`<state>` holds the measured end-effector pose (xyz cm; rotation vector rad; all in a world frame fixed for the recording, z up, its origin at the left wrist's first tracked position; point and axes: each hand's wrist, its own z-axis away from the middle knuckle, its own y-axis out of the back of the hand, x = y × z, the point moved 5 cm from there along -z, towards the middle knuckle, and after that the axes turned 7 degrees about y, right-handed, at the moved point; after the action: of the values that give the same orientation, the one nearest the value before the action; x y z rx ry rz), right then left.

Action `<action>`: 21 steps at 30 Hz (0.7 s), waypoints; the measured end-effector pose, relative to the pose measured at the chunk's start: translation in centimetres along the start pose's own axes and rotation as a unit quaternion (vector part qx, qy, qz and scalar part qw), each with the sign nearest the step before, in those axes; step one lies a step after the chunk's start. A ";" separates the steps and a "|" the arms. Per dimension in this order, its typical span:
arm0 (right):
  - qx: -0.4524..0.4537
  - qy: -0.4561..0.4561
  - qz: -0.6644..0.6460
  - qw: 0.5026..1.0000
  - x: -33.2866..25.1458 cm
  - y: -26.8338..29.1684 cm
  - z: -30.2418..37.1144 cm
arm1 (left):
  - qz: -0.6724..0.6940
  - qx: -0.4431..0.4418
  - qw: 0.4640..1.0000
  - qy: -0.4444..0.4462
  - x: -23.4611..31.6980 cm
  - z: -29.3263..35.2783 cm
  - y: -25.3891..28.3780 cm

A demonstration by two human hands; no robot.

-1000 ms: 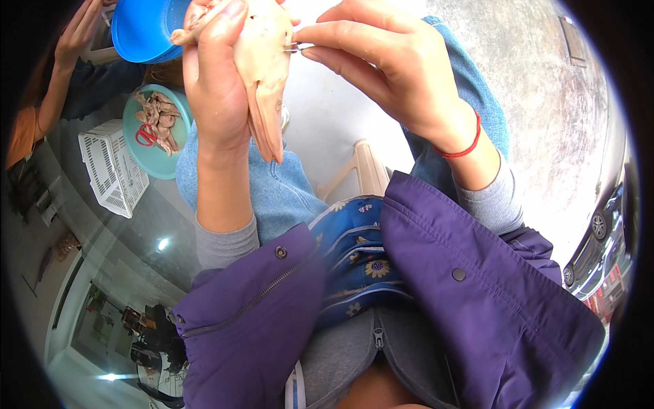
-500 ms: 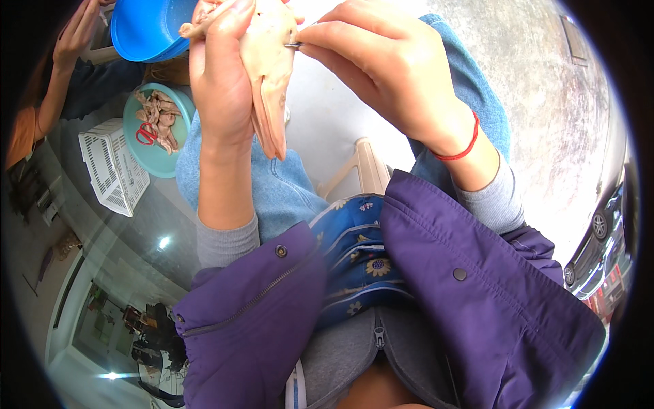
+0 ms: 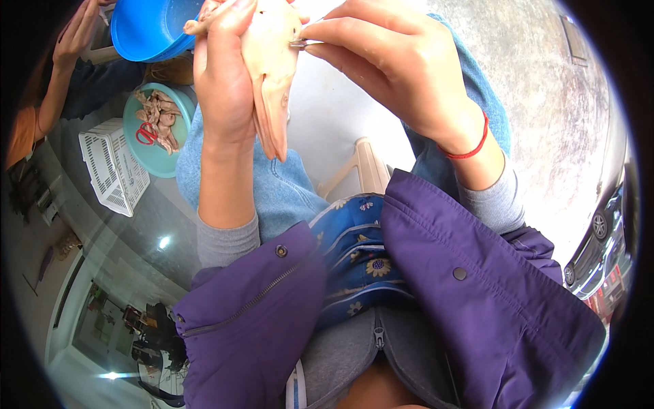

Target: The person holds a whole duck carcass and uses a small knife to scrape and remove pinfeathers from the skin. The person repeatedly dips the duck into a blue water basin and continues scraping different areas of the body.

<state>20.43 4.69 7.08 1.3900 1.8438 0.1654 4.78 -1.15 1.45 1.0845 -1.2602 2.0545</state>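
At the top of the view, my left hand (image 3: 226,95) is wrapped round a pale, plucked duck head (image 3: 269,51), whose bill (image 3: 274,129) hangs downward, slightly parted. My right hand (image 3: 415,75) is closed in a pinch on small metal tweezers (image 3: 298,44). Only their tip shows past the fingers, meeting the right side of the head near a small dark opening. The rest of the tweezers is hidden by my fingers. The upper end of the duck is cut off by the picture's edge.
A blue basin (image 3: 139,31) stands at the upper left. Below it, a teal basin (image 3: 185,105) holds plucked poultry pieces (image 3: 165,114) and red-handled scissors (image 3: 145,133), beside a white plastic basket (image 3: 112,160). Another person's hand (image 3: 71,41) is at far left. A beige stool (image 3: 368,163) stands between my legs.
My right hand has shifted slightly right and down, and a little more of the tweezers' tip shows. The left hand and duck head have moved very slightly right.
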 end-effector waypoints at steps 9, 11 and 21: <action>0.004 0.000 -0.001 1.000 0.3 -0.5 0.4 | 0.022 -0.013 0.999 0.025 -0.3 0.0 0.0; 0.000 -0.003 0.006 1.000 0.4 -0.6 0.5 | 0.025 -0.001 0.999 0.024 -0.3 0.0 0.1; 0.040 0.013 0.019 0.999 0.2 0.2 0.3 | 0.035 0.025 0.998 0.044 -0.4 0.0 0.1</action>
<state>20.72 4.85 6.85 1.4856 1.8637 0.1313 4.95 -1.23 1.14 0.9735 -1.2262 2.1723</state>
